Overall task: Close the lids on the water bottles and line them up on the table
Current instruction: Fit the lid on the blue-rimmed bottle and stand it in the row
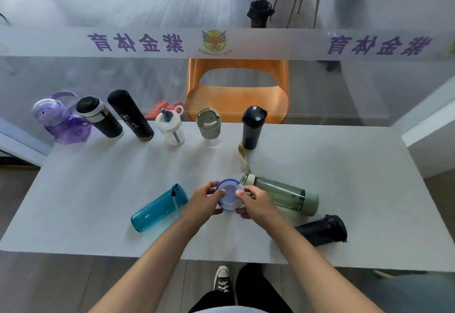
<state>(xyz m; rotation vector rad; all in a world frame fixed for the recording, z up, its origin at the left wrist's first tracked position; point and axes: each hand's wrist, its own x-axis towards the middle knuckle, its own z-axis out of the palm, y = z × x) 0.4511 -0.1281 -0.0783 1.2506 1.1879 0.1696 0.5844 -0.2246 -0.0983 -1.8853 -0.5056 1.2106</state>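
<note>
Both my hands hold a bottle with a pale lilac, blue-rimmed lid (229, 194) near the table's front middle. My left hand (205, 200) grips its left side and my right hand (254, 202) grips the right, thumbs on the lid. The bottle's body is hidden under my hands. A teal bottle (157, 209) lies on its side to the left. A green-tinted bottle (283, 194) lies to the right, and a dark bottle (322, 230) lies by my right forearm. Several bottles stand in a row at the back: purple (59, 120), two black flasks (99, 117) (130, 115), a clear straw cup (171, 125), a grey-lidded glass (209, 125), a dark tumbler (252, 126).
The white table (344, 189) stands against a glass partition with a frosted band of purple lettering. An orange chair (236, 91) sits behind the glass. My shoe (222, 278) shows below the table's front edge.
</note>
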